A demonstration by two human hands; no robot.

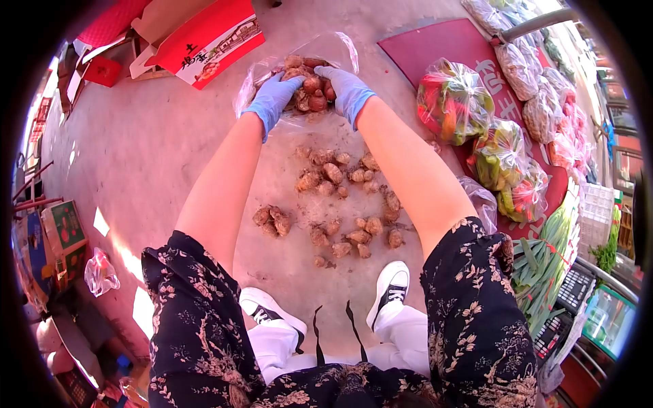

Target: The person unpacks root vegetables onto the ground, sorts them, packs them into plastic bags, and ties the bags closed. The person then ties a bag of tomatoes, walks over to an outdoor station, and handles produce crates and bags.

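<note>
My left hand (273,100), in a blue glove, curls round the left side of a heap of taro tubers (311,87). On the opposite side my right hand (347,92), gloved the same way, presses against the heap with its fingers bent. The tubers are brown and reddish and sit within a thin clear plastic bag (343,46), whose open edge spreads out behind and beside the hands. Between my arms, several loose clumps of rough brown taro (330,173) lie scattered on the floor, with one clump (272,221) apart to the left.
Clear bags of peppers (454,102) and green vegetables (500,153) stand on a red mat (435,47) at right. Leeks (544,265) lie nearer. A red cardboard box (218,41) is at the far left. My shoes (391,289) flank the floor below the tubers.
</note>
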